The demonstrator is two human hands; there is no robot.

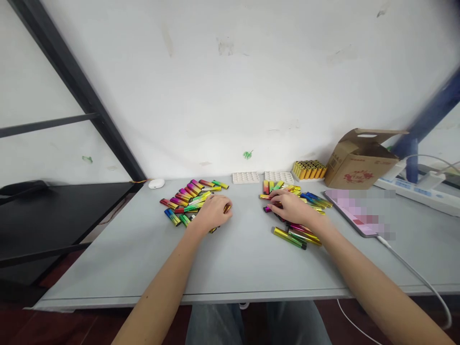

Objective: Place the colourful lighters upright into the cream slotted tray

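My left hand point(213, 211) is closed at the right side of a loose pile of shiny two-tone tubes point(190, 191). The end of a shiny gold tube point(226, 208) shows in its fingers. Part of another tube shows under the palm. My right hand point(293, 207) reaches over a second pile of such tubes point(305, 234), its fingers curled and thumb opposite. A reddish tube point(279, 204) is partly visible between them; the hand hides the rest. A yellow-green tube point(289, 238) with a black end lies just in front of this hand.
Two white trays with holes point(246, 178) lie against the wall. Beside them, yellow cylinders point(309, 169) stand packed in rows. To the right are an open cardboard box point(354, 165), a tablet with a cable point(354, 213) and a power strip point(424, 191). A white earbud case point(156, 183) lies back left.
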